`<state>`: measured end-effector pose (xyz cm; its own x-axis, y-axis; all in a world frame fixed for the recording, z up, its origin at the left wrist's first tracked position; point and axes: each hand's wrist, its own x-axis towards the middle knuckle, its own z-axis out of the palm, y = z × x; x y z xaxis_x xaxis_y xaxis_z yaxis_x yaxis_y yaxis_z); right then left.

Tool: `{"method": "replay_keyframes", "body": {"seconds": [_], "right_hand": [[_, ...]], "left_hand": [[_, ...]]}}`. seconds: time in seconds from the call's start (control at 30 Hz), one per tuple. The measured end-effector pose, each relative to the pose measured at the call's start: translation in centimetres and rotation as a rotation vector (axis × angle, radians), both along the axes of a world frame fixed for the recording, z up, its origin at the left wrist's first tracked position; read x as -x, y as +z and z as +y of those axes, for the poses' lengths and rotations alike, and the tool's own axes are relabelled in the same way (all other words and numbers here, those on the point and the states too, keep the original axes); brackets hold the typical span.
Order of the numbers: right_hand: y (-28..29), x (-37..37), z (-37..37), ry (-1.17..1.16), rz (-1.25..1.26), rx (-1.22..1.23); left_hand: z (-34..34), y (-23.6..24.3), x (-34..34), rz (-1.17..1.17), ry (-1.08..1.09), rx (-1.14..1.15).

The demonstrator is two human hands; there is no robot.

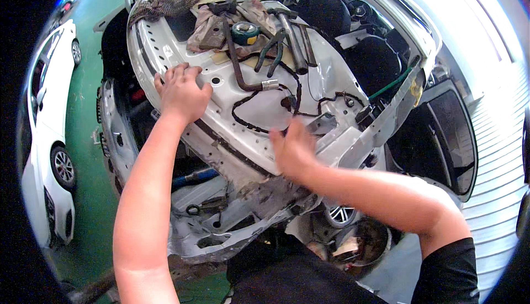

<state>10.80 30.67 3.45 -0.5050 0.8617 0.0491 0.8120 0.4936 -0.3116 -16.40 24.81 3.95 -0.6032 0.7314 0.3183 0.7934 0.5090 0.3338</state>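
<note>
My left hand (183, 90) rests on the edge of a white car body panel (256, 108); its fingers are spread and it holds nothing visible. Over the panel's near right part is my right hand (296, 148), smeared by motion, so its grip cannot be made out. Close to it, a black wiring harness (234, 115) loops across the panel. Farther back lie an L-shaped wrench (232, 56) with a silver socket end, a round green tape measure (245, 30), pliers (269, 54) and a hammer (291, 42), partly on stained rags (205, 28).
A patterned cloth (165, 5) drapes over the far left edge. Nearest me, the stripped rear body (204, 243) has bare metal edges. A round container (375, 243) stands low at right. White cars (49, 133) are parked left on the green floor (91, 155).
</note>
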Motion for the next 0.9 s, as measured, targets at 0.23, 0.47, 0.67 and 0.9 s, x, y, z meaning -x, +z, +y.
{"method": "replay_keyframes", "body": {"seconds": [0.23,0.47,0.67,0.9], "right_hand": [[1.2,2.3,0.5,0.029,-0.010,0.078],[0.1,3.7,-0.9,-0.082,0.040,0.174],[-0.8,3.5,-1.0,-0.077,0.047,0.022],[0.9,4.0,-0.4,-0.025,-0.119,0.124]], "left_hand": [[-1.0,-0.4,0.5,0.090,0.013,-0.007],[-1.0,0.4,0.0,0.052,-0.009,0.046],[-1.1,-0.2,0.3,0.085,-0.013,0.020],[-1.1,0.2,0.2,0.079,-0.051,0.044]]}}
